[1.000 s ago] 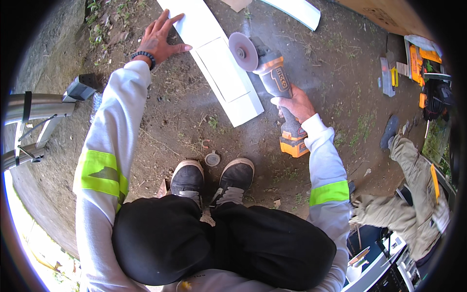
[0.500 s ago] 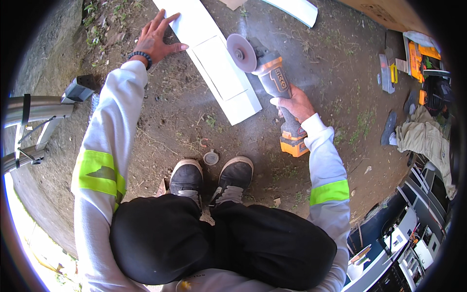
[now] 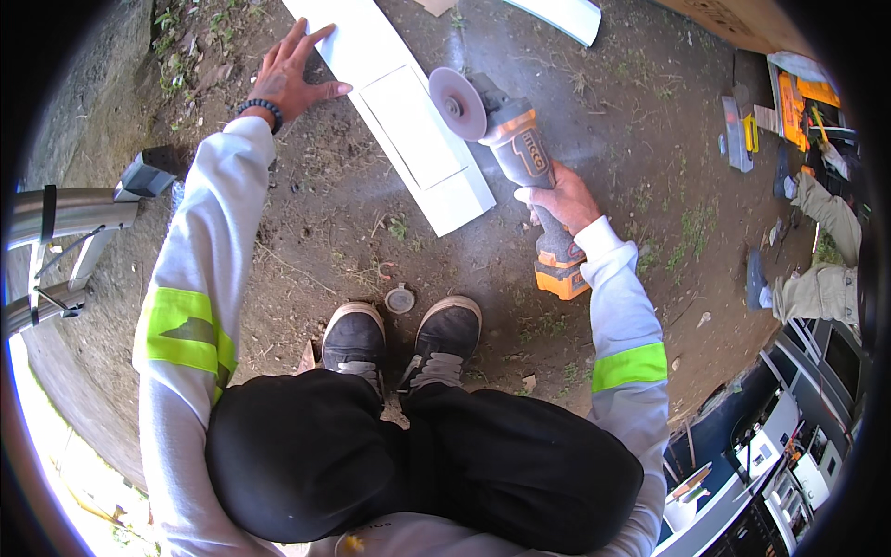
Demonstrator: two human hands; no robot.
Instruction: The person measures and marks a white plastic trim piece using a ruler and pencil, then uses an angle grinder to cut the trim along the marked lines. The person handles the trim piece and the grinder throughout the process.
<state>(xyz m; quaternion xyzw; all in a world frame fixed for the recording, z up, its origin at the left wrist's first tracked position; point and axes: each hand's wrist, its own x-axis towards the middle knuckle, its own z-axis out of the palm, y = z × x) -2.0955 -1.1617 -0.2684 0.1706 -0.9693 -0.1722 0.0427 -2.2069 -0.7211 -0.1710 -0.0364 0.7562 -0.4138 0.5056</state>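
A cordless angle grinder (image 3: 527, 153), orange and black with a dusty body, is gripped in my right hand (image 3: 566, 198). Its thin round disc (image 3: 457, 105) sits by the right edge of a long white panel (image 3: 418, 121) lying on the dirt; I cannot tell whether they touch. Dark lines on the panel mark out a rectangle. At the panel's left edge my left hand (image 3: 290, 79) rests with fingers spread, fingertips on its surface. The panel's far end runs out of view.
A metal ladder (image 3: 79, 218) lies at the left. A curved white offcut (image 3: 561, 17) is at the top. On the right are a clear plastic case (image 3: 738, 135), orange tools (image 3: 794, 111) and another person's legs (image 3: 817, 288). Below them stand shelves with equipment (image 3: 770, 446).
The other person's legs at the right have moved into a stride. My hands, the grinder and the panel have stayed nearly in place.
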